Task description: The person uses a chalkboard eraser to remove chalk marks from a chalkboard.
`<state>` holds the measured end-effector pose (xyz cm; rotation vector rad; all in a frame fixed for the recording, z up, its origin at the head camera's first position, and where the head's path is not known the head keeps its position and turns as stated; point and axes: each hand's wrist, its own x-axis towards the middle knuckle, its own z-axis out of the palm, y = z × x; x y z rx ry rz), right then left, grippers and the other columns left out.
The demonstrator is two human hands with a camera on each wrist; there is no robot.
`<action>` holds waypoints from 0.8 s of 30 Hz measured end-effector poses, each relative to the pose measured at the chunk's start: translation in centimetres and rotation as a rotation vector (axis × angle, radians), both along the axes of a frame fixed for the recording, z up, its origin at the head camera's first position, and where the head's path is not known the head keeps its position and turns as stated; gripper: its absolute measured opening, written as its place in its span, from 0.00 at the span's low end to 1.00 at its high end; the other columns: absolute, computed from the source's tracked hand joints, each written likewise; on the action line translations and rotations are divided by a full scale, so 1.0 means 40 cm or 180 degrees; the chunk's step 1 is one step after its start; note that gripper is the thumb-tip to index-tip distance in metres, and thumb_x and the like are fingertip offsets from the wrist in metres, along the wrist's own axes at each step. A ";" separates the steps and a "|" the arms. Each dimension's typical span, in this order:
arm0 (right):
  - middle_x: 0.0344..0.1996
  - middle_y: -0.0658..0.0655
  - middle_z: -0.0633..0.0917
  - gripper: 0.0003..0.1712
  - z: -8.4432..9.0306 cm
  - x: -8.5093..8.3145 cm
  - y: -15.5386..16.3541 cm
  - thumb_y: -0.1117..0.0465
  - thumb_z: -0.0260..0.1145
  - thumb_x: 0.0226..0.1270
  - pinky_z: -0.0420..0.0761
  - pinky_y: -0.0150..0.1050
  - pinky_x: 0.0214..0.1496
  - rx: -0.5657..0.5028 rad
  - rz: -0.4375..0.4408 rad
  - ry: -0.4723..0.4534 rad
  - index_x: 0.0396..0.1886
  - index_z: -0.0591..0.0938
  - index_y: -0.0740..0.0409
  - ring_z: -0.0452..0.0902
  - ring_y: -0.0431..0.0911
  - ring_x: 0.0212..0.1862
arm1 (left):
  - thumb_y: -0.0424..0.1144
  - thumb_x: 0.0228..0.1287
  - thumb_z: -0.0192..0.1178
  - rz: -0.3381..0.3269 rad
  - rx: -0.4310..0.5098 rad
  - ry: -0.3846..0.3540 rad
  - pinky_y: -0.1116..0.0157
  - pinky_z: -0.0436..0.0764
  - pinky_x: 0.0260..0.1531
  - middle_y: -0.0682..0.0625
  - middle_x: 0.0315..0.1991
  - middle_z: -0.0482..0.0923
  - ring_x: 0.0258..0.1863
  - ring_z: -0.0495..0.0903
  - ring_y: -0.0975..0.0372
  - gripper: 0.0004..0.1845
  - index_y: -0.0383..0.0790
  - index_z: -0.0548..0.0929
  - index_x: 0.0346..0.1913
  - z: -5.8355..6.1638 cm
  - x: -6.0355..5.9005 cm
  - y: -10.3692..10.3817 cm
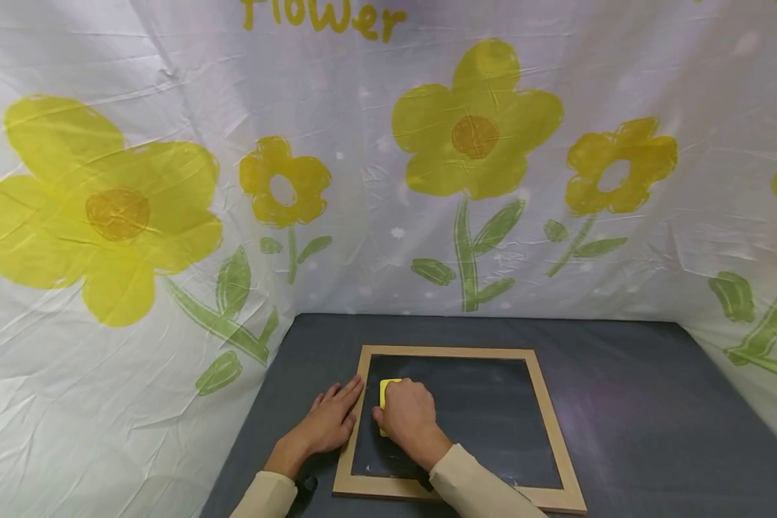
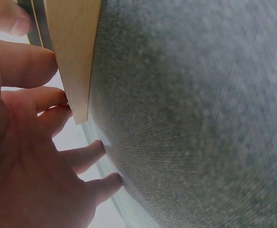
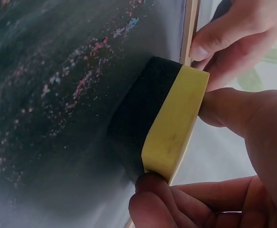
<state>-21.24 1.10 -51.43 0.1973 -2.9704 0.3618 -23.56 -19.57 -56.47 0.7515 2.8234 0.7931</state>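
Observation:
A wood-framed chalkboard (image 1: 549,417) lies flat on the dark grey table (image 1: 654,417). My right hand (image 1: 406,416) grips a yellow eraser (image 1: 385,392) with a black felt face (image 3: 138,118), pressed against the board near its left edge. In the right wrist view the eraser (image 3: 174,126) sits between thumb and fingers, with faint coloured chalk smears (image 3: 88,71) on the board beside it. My left hand (image 1: 329,421) lies flat with straight fingers on the table, fingertips touching the frame's left rail (image 2: 74,52).
A white cloth with yellow flowers (image 1: 473,129) hangs behind and on both sides of the table. Bare grey table surface lies to the right of the board. A small dark object (image 1: 307,485) sits by my left sleeve.

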 end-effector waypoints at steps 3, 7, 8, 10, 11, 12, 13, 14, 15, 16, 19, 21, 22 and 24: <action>0.24 0.56 0.84 0.25 -0.002 -0.001 0.003 0.40 0.82 0.63 0.86 0.45 0.28 -0.0041 -0.0035 -0.0024 0.34 0.91 0.59 0.82 0.50 0.25 | 0.37 0.80 0.55 0.0002 0.0003 -0.0096 0.20 0.52 0.74 0.42 0.88 0.58 0.82 0.57 0.26 0.35 0.39 0.64 0.87 0.019 0.006 0.006; 0.23 0.56 0.83 0.26 -0.004 0.001 0.006 0.39 0.81 0.63 0.85 0.45 0.27 -0.0063 -0.0053 -0.0009 0.34 0.91 0.60 0.81 0.49 0.24 | 0.37 0.82 0.53 -0.0071 -0.0017 -0.0015 0.22 0.53 0.75 0.45 0.89 0.56 0.84 0.57 0.29 0.35 0.41 0.61 0.88 -0.003 -0.004 -0.005; 0.23 0.56 0.83 0.26 -0.005 0.002 0.008 0.39 0.81 0.63 0.85 0.45 0.27 -0.0076 -0.0050 -0.0005 0.34 0.91 0.60 0.81 0.49 0.24 | 0.38 0.83 0.52 -0.0078 -0.0019 -0.0006 0.22 0.53 0.75 0.45 0.90 0.56 0.83 0.57 0.29 0.35 0.42 0.61 0.88 -0.006 -0.004 -0.006; 0.23 0.56 0.83 0.27 -0.007 0.003 0.011 0.40 0.82 0.63 0.85 0.45 0.28 -0.0109 -0.0052 -0.0005 0.34 0.91 0.61 0.81 0.49 0.24 | 0.40 0.84 0.51 -0.0087 -0.0027 0.0014 0.21 0.53 0.74 0.47 0.90 0.55 0.83 0.57 0.28 0.35 0.44 0.60 0.89 -0.015 -0.007 -0.010; 0.23 0.56 0.83 0.27 -0.008 0.004 0.014 0.40 0.82 0.63 0.85 0.45 0.28 -0.0121 -0.0056 -0.0005 0.34 0.90 0.61 0.81 0.49 0.24 | 0.40 0.84 0.51 -0.0082 -0.0037 0.0007 0.21 0.53 0.74 0.47 0.90 0.55 0.83 0.57 0.28 0.35 0.43 0.60 0.89 -0.015 -0.007 -0.010; 0.23 0.56 0.83 0.27 -0.009 0.005 0.018 0.40 0.82 0.62 0.85 0.45 0.28 -0.0142 -0.0059 -0.0007 0.34 0.90 0.61 0.80 0.49 0.24 | 0.39 0.83 0.53 -0.0036 -0.0027 -0.0073 0.21 0.52 0.74 0.45 0.90 0.56 0.83 0.56 0.27 0.35 0.42 0.61 0.88 0.002 0.001 -0.004; 0.23 0.56 0.83 0.27 -0.009 0.006 0.022 0.40 0.82 0.62 0.85 0.45 0.28 -0.0163 -0.0063 -0.0015 0.35 0.90 0.61 0.80 0.49 0.24 | 0.39 0.82 0.54 -0.0013 -0.0024 -0.0091 0.20 0.53 0.73 0.44 0.89 0.57 0.82 0.57 0.26 0.35 0.41 0.62 0.88 0.014 0.007 0.000; 0.23 0.56 0.83 0.26 -0.009 0.007 0.026 0.41 0.83 0.62 0.85 0.45 0.28 -0.0188 -0.0068 -0.0026 0.35 0.90 0.61 0.80 0.49 0.24 | 0.39 0.82 0.54 0.0000 -0.0038 -0.0105 0.20 0.53 0.73 0.44 0.89 0.57 0.82 0.57 0.26 0.35 0.40 0.62 0.88 0.014 0.006 0.001; 0.23 0.56 0.83 0.27 -0.009 0.008 0.031 0.41 0.83 0.62 0.86 0.46 0.28 -0.0199 -0.0078 -0.0033 0.35 0.90 0.62 0.80 0.48 0.24 | 0.38 0.82 0.55 0.0011 -0.0046 -0.0121 0.20 0.53 0.74 0.44 0.89 0.57 0.82 0.57 0.27 0.35 0.40 0.63 0.87 0.015 0.006 0.002; 0.23 0.56 0.83 0.27 -0.009 0.009 0.036 0.41 0.83 0.61 0.86 0.46 0.29 -0.0217 -0.0092 -0.0042 0.35 0.90 0.62 0.80 0.48 0.24 | 0.38 0.81 0.55 0.0021 -0.0056 -0.0127 0.20 0.53 0.74 0.44 0.89 0.58 0.83 0.57 0.27 0.35 0.39 0.63 0.87 0.015 0.005 0.003; 0.23 0.56 0.82 0.27 -0.006 0.011 0.054 0.40 0.84 0.60 0.85 0.46 0.29 -0.0251 -0.0141 -0.0068 0.35 0.90 0.61 0.79 0.48 0.25 | 0.37 0.80 0.56 0.0014 -0.0072 -0.0114 0.20 0.53 0.73 0.43 0.89 0.58 0.82 0.57 0.27 0.35 0.38 0.64 0.87 0.013 0.004 0.004; 0.23 0.56 0.82 0.28 -0.006 0.012 0.066 0.40 0.84 0.60 0.84 0.47 0.28 -0.0250 -0.0171 -0.0062 0.35 0.90 0.61 0.79 0.49 0.24 | 0.38 0.80 0.56 0.0036 -0.0075 -0.0102 0.20 0.52 0.73 0.44 0.89 0.58 0.82 0.57 0.26 0.36 0.39 0.64 0.87 0.000 -0.002 0.003; 0.23 0.56 0.82 0.27 -0.005 0.013 0.071 0.40 0.84 0.60 0.83 0.47 0.27 -0.0255 -0.0181 -0.0056 0.34 0.90 0.61 0.79 0.49 0.24 | 0.38 0.80 0.55 0.0037 -0.0069 -0.0077 0.19 0.53 0.72 0.43 0.89 0.58 0.82 0.57 0.26 0.36 0.39 0.64 0.87 -0.004 -0.002 0.002; 0.22 0.55 0.81 0.27 -0.004 0.014 0.081 0.40 0.83 0.60 0.82 0.46 0.26 -0.0253 -0.0194 -0.0052 0.32 0.89 0.60 0.78 0.49 0.24 | 0.38 0.80 0.55 0.0030 -0.0051 -0.0064 0.19 0.53 0.72 0.43 0.88 0.58 0.82 0.57 0.26 0.36 0.40 0.64 0.87 -0.005 -0.002 0.001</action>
